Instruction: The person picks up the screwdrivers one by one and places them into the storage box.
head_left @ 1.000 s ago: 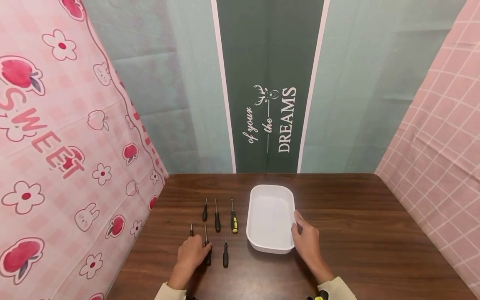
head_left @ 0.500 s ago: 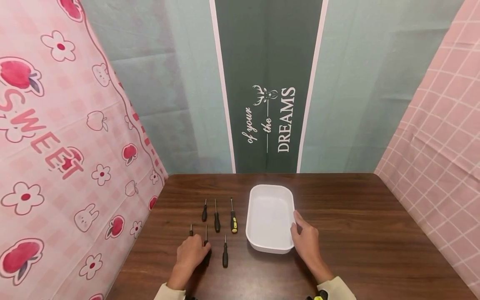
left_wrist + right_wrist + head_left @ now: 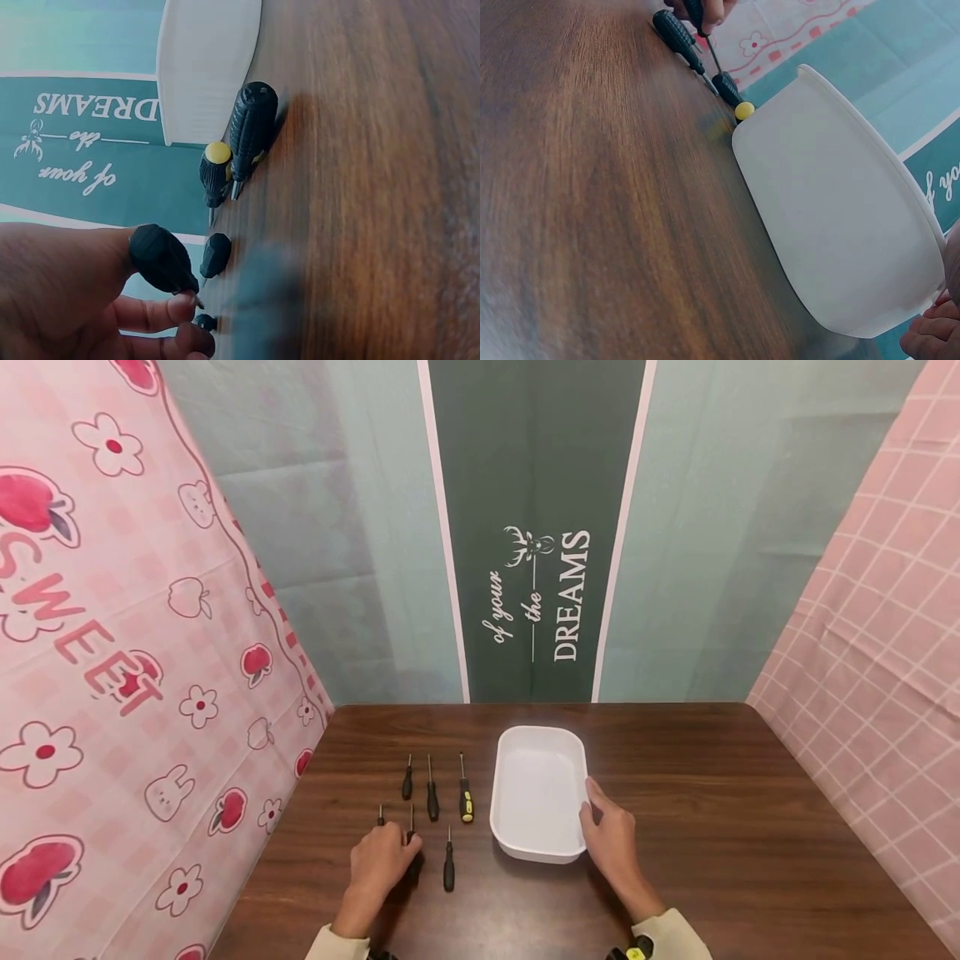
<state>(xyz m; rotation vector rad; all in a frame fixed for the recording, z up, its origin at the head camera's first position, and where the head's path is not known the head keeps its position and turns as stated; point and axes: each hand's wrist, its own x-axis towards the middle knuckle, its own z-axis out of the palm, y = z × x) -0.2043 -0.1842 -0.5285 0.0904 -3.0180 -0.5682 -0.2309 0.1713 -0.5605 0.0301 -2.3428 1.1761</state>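
Occupying the hands [image 3: 381,860] [image 3: 613,835]: black screwdriver [image 3: 161,259] in left, white tray [image 3: 538,793] in right.

On the dark wooden desk [image 3: 712,802], we see the left hand [image 3: 377,857] pinching a black screwdriver [image 3: 410,837], with a second screwdriver [image 3: 380,816] poking out just beyond its fingers. A third screwdriver [image 3: 449,866] lies between that hand and the white tray [image 3: 537,802], whose right side our right hand [image 3: 611,839] grips. Farther back lie three more, the rightmost a black-and-yellow screwdriver [image 3: 466,802].
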